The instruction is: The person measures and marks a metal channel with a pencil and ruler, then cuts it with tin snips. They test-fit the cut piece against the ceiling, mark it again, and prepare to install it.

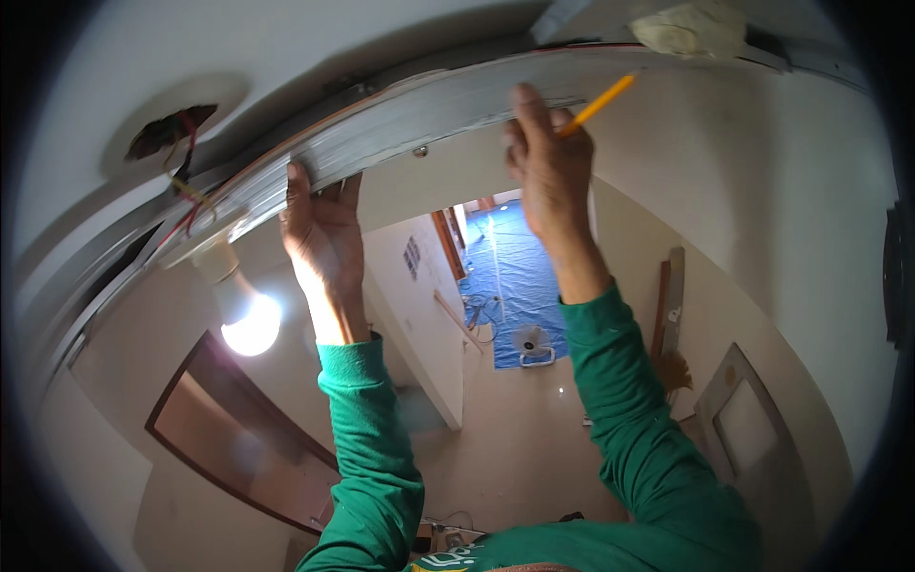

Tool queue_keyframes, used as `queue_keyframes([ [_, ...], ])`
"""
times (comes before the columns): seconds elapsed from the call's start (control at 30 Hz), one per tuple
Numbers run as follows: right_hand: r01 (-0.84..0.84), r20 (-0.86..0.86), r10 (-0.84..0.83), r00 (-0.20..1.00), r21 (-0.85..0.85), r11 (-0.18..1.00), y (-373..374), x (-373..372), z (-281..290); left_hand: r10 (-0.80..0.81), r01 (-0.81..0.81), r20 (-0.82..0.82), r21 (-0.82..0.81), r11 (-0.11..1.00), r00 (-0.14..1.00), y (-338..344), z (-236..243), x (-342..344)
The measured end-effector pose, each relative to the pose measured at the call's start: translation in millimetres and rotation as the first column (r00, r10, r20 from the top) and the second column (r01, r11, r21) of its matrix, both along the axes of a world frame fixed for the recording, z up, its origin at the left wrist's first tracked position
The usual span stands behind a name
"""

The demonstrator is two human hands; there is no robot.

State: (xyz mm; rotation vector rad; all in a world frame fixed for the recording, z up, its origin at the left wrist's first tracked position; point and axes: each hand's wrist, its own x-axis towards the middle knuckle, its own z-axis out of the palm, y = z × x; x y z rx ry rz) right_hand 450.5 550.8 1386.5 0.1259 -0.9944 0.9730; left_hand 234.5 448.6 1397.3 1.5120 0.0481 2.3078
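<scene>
Overhead, a long grey board (424, 107) with a streaky surface runs along the edge of the ceiling. My left hand (326, 224) grips its lower edge, the thumb up on the face and the other fingers partly hidden. Farther right, my right hand (555, 172) is closed around a yellow pencil (600, 103) that slants up to the right. That hand is slightly blurred and lies close to the board's lower edge; whether it touches the board I cannot tell. Both forearms wear green sleeves.
At the left hang a lit bulb (252, 324) and loose wires (186, 181) from a ceiling hole (172, 132). Far below are a white fan (531, 343), a blue sheet (519, 276) on the floor, a doorway (238, 429), and a leaning framed panel (748, 419).
</scene>
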Motion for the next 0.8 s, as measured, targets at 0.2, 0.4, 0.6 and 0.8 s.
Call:
queue_keyframes([
  [0.2,-0.045,0.054,0.044,0.998,0.034,0.998,-12.9,-2.2,7.4,0.047,-0.045,-0.030,0.055,0.997,0.998,1.4,15.1,-2.7],
  [0.4,-0.009,0.115,-0.002,0.993,0.093,0.996,-9.2,-0.9,17.8,-0.046,0.045,0.035,0.041,0.998,0.998,5.6,22.9,0.7],
  [0.6,-0.024,0.161,0.014,0.987,0.062,0.998,3.2,11.9,12.2,-0.048,0.046,0.038,0.035,0.998,0.998,11.7,21.0,11.6],
  [0.8,0.105,0.277,-0.125,0.953,0.085,0.991,11.9,13.3,8.0,-0.035,0.034,0.025,0.049,0.998,0.999,14.4,24.6,14.0],
])
